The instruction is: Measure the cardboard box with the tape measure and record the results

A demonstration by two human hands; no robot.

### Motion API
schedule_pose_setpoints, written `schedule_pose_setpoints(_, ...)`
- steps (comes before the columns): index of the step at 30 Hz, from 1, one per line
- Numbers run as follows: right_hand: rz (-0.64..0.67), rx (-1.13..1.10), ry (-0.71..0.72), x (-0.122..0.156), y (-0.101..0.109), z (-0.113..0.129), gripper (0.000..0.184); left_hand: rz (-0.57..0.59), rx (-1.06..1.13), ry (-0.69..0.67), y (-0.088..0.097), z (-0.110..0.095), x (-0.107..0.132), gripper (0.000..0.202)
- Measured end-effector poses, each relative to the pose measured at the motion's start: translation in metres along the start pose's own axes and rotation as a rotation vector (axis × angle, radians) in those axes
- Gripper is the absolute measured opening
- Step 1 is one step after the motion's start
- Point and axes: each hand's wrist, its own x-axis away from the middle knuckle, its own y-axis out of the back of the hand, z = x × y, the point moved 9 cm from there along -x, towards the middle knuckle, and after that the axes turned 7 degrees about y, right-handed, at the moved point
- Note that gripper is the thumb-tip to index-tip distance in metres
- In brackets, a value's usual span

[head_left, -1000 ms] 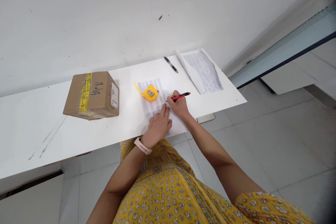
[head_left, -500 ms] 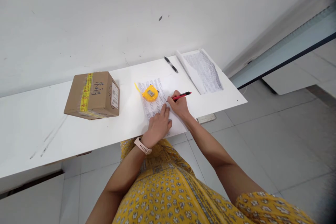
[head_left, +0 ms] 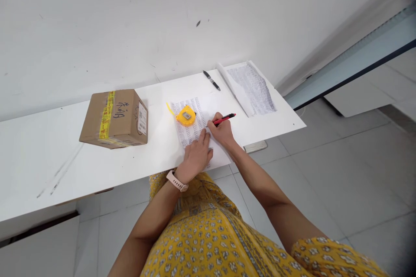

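Note:
My right hand (head_left: 221, 130) grips a red and black pen (head_left: 225, 119), its tip end down at the right side of a sheet of paper (head_left: 200, 114) filled with columns of writing. Flat on the lower part of that sheet lies my left hand (head_left: 197, 152), fingers stretched out and holding nothing; a pale pink watch band circles its wrist. A yellow tape measure (head_left: 186, 115) rests on the upper left of the sheet, with a short end of yellow tape sticking out to the left.
A taped cardboard box (head_left: 113, 119) with handwriting and a label stands left on the white table (head_left: 162, 151). Toward the wall lies a black pen (head_left: 211, 80). An open booklet or stack of written sheets (head_left: 251, 88) lies at the right. The table's front edge runs by my body.
The pen's upper end has tilted very slightly to the left in my right hand. My left hand, the tape measure and the box stay where they were.

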Motion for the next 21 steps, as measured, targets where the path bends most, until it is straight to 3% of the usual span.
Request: schedule_pose_setpoints(21, -0.011, 0.028, 0.003, -0.0003, 0.0025, 0.0029, 0.020, -0.005, 0.048, -0.008, 0.0017, -0.0006, 0.0006, 0.058)
